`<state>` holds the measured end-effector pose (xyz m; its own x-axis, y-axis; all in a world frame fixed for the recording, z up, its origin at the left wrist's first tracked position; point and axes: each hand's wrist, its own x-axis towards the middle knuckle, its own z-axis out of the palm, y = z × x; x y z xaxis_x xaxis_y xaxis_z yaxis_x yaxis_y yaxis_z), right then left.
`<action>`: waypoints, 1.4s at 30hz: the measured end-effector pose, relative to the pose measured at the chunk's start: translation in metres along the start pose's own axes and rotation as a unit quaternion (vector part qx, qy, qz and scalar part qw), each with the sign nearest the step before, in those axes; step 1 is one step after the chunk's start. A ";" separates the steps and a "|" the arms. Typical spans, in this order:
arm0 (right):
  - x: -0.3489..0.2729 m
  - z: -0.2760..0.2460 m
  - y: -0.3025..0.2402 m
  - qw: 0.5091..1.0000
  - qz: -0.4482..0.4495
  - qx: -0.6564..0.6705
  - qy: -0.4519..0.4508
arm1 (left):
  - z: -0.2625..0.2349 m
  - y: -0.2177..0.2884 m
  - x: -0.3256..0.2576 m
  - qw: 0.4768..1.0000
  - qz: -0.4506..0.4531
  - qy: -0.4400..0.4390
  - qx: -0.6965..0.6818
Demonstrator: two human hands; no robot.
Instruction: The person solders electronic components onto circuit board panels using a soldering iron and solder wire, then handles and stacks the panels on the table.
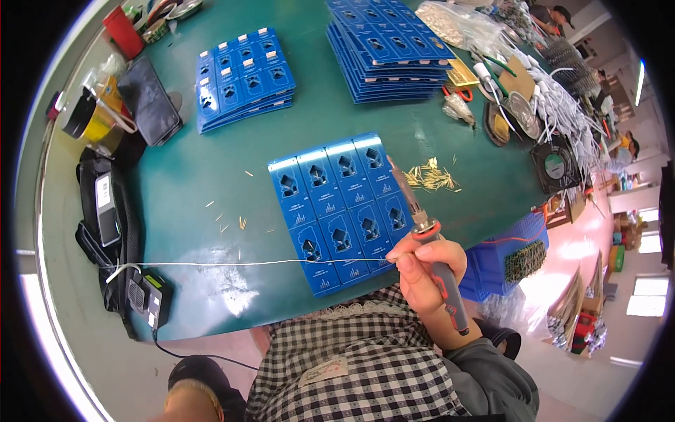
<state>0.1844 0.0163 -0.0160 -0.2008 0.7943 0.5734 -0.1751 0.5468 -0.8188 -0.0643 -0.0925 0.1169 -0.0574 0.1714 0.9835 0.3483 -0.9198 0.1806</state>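
Observation:
In my right hand [430,271] is a soldering iron [444,281] with a grey and red handle, its metal tip pointing up and away beside the upper right edge of a blue circuit board panel [325,188]. The same hand's fingertips pinch the end of a thin silvery wire [246,264]. That wire runs nearly straight from the left side of the table, across the lower part of the panel. Dark diamond-shaped areas repeat over the panel, which lies slightly turned in front of me. To the right of the iron's tip is a loose pile of small brass pins [430,176]. My left hand is out of view.
A short stack of blue panels [246,81] lies far left, a taller stack [387,53] far right. Left are a phone [150,100], a jar [88,119] and a black box [150,299]. A fan [555,165], white cables [562,116] and a blue crate [503,264] stand right.

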 end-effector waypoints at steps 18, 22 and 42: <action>0.054 -0.007 0.000 0.988 0.003 -0.151 -0.042 | 0.070 -0.134 -0.067 0.890 -0.344 -0.301 0.000; 0.077 -0.009 0.008 0.952 -0.067 -0.296 -0.030 | 0.063 -0.149 -0.092 0.881 -0.363 -0.273 0.133; 0.059 0.004 0.032 0.969 -0.066 -0.234 -0.054 | 0.061 -0.144 -0.114 0.832 -0.489 -0.245 0.093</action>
<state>0.1633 0.0799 -0.0082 -0.3112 0.6911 0.6523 0.2448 0.7215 -0.6477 -0.0505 0.0421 -0.0211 -0.0256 0.9709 0.2382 0.5003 -0.1939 0.8439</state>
